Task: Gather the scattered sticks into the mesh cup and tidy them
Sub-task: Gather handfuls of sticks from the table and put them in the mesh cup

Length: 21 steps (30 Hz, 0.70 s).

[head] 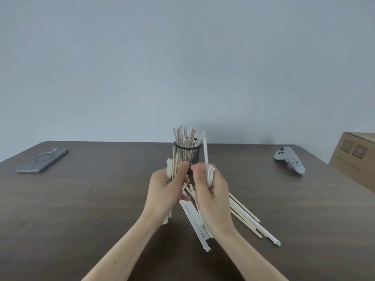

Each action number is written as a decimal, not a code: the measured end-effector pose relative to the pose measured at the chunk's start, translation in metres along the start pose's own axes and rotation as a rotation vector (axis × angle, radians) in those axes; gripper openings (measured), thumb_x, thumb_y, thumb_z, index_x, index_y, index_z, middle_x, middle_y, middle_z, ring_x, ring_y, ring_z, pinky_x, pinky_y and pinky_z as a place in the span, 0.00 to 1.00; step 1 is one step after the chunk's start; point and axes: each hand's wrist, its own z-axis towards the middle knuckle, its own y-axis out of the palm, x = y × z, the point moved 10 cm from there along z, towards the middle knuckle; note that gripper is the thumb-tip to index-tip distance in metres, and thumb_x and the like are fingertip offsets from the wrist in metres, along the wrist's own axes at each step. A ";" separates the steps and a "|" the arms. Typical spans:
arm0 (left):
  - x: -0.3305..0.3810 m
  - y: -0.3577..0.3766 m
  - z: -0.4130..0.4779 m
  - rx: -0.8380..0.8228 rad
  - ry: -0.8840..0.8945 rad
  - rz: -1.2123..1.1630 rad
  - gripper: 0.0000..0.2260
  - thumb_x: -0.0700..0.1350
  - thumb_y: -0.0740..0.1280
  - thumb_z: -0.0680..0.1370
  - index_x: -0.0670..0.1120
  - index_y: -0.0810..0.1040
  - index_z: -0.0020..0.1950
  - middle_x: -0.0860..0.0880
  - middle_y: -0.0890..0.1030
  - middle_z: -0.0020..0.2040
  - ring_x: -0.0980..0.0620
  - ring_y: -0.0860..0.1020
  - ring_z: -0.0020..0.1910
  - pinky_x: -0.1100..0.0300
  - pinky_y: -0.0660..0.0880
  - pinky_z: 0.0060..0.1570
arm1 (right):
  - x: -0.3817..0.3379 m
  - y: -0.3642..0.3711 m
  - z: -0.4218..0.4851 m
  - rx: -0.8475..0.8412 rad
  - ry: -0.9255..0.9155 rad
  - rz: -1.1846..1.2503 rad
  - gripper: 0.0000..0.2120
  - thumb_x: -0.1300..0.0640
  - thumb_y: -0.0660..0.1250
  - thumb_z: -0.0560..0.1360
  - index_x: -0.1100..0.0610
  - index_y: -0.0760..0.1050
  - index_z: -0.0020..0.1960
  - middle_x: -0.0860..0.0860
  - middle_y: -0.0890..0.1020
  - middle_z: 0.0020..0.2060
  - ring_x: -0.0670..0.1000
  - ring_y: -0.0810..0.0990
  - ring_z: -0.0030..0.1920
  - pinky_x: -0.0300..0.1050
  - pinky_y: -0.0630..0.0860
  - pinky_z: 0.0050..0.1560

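A black mesh cup point(192, 153) stands at the middle of the dark table, with several wooden and white paper-wrapped sticks point(183, 136) upright in it. Just in front of the cup, my left hand point(168, 189) grips a small bundle of sticks held upright. Beside it, my right hand point(211, 195) holds a few white wrapped sticks, one of which reaches up past the cup's rim. More loose sticks point(249, 222) lie fanned out on the table under and to the right of my hands.
A grey phone point(43, 160) lies at the far left of the brown table point(81, 209). A grey controller point(289, 160) rests at the far right. A cardboard box point(355, 159) stands at the right edge.
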 end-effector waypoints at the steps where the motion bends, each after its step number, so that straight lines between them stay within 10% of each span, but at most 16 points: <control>1: 0.002 0.004 -0.003 -0.019 0.017 0.015 0.22 0.48 0.67 0.82 0.43 0.78 0.29 0.54 0.73 0.19 0.56 0.74 0.17 0.32 0.82 0.39 | 0.001 0.001 -0.002 -0.004 0.005 0.004 0.17 0.44 0.66 0.78 0.58 0.76 0.44 0.54 0.72 0.28 0.47 0.71 0.28 0.40 0.70 0.31; 8: 0.005 -0.003 -0.005 0.052 0.095 0.035 0.26 0.49 0.67 0.82 0.52 0.67 0.24 0.54 0.66 0.21 0.49 0.70 0.20 0.61 0.71 0.21 | 0.019 -0.009 -0.004 0.070 0.160 0.045 0.26 0.49 0.71 0.77 0.60 0.60 0.32 0.57 0.63 0.25 0.55 0.61 0.27 0.46 0.60 0.27; 21: -0.004 -0.014 -0.002 0.086 0.046 0.064 0.26 0.52 0.59 0.85 0.40 0.66 0.30 0.48 0.67 0.22 0.47 0.70 0.24 0.54 0.75 0.29 | 0.030 -0.005 -0.007 -0.004 0.263 -0.122 0.29 0.50 0.60 0.83 0.64 0.66 0.26 0.54 0.70 0.22 0.52 0.72 0.27 0.36 0.73 0.32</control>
